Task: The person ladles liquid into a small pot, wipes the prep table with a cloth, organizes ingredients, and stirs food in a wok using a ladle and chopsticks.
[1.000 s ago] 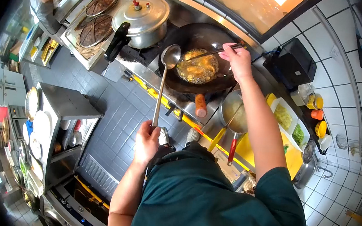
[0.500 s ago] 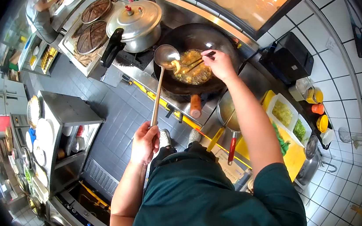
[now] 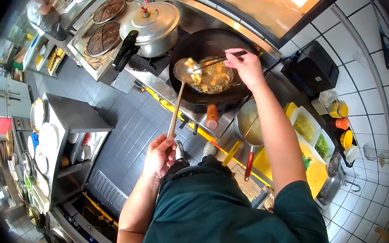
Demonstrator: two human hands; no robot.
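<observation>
My left hand point(image 3: 160, 155) is closed round the long handle of a ladle point(image 3: 175, 114). The ladle's bowl is over the left side of a dark wok point(image 3: 188, 42), with fried pieces point(image 3: 196, 78) in and at the edge of it. Bubbling oil point(image 3: 218, 79) fills the wok's bottom, and browned pieces float there. Above the wok's right side, my right hand point(image 3: 246, 69) grips a pair of chopsticks point(image 3: 217, 61). Their tips reach to the ladle bowl, at a piece of food. The wok's wooden handle point(image 3: 212, 117) points toward me.
Left of the wok stands a pressure cooker point(image 3: 151, 24); beyond it lie round mesh strainers point(image 3: 104, 38). A saucepan point(image 3: 250, 122) sits at the right, near a yellow cutting board point(image 3: 310, 174) and white tubs of chopped greens point(image 3: 322, 145). Another person point(image 3: 44, 15) stands at the far left.
The chopsticks have moved from the oil to the ladle bowl, my right hand shifting slightly right. More fried food is now in the ladle, which sits a little further right and lower.
</observation>
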